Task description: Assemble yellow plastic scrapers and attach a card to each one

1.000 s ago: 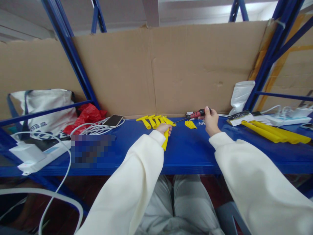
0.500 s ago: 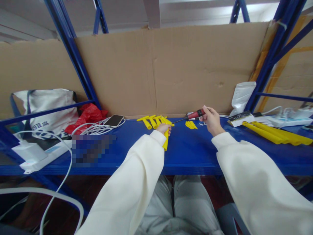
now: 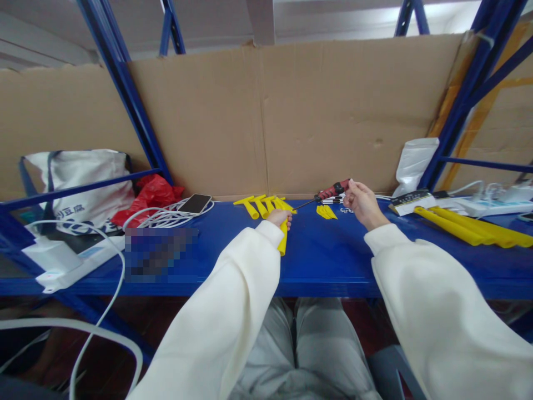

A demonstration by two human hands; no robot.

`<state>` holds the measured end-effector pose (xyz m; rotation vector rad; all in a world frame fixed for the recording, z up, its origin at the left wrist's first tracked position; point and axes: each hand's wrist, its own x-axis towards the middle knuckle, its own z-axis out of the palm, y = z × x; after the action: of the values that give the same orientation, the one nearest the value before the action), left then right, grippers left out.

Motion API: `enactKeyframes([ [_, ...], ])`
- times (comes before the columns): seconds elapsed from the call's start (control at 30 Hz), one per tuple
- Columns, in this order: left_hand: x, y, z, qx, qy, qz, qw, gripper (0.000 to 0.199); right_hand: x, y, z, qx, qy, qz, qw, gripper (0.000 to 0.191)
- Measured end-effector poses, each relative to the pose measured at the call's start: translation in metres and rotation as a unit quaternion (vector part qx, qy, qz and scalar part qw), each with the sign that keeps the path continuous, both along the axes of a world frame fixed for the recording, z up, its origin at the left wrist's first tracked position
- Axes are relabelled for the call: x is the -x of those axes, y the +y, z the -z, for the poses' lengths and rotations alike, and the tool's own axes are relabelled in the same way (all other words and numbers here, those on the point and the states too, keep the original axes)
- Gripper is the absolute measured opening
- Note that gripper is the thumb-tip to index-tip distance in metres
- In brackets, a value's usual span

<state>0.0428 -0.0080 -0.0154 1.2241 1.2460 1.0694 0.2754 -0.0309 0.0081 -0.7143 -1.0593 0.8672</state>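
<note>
My left hand (image 3: 280,218) is closed around a yellow tube (image 3: 283,243), whose lower end sticks out below the fingers. The fingers of my right hand (image 3: 361,201) pinch the end of the red-and-black handle of a screwdriver (image 3: 334,190). Its thin shaft slants down to the left, and the tip reaches my left hand at the top of the tube; the exact contact is hidden. Just behind my left hand lie several T-shaped yellow tube pieces (image 3: 250,208). Small yellow pieces (image 3: 326,212) rest between my two hands.
Several long yellow tubes (image 3: 453,226) lie at the right beside a black-and-white box (image 3: 412,201). On the left are a phone (image 3: 195,204), coiled white cable, a red plastic bag (image 3: 145,200), and a power strip (image 3: 79,269). Cardboard (image 3: 325,122) stands along the back.
The screwdriver handle has turned in my right fingers, and that hand has shifted slightly to the right. My left hand stays in place on the tube.
</note>
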Motion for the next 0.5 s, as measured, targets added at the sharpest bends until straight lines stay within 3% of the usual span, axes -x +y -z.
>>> enactKeyframes([
  [0.1,-0.003,-0.010,-0.010,0.062,-0.002,-0.001,0.998,0.016,0.001,0.002,0.001,0.001,0.012,0.016,1.000,0.048],
  [0.33,-0.005,-0.020,-0.018,0.066,0.007,-0.005,0.998,0.015,0.000,0.005,0.005,0.019,0.010,0.048,0.999,0.042],
  [0.5,-0.004,-0.019,-0.019,0.067,0.017,-0.008,0.998,0.018,0.002,-0.001,0.001,0.035,-0.006,0.029,0.999,0.039],
])
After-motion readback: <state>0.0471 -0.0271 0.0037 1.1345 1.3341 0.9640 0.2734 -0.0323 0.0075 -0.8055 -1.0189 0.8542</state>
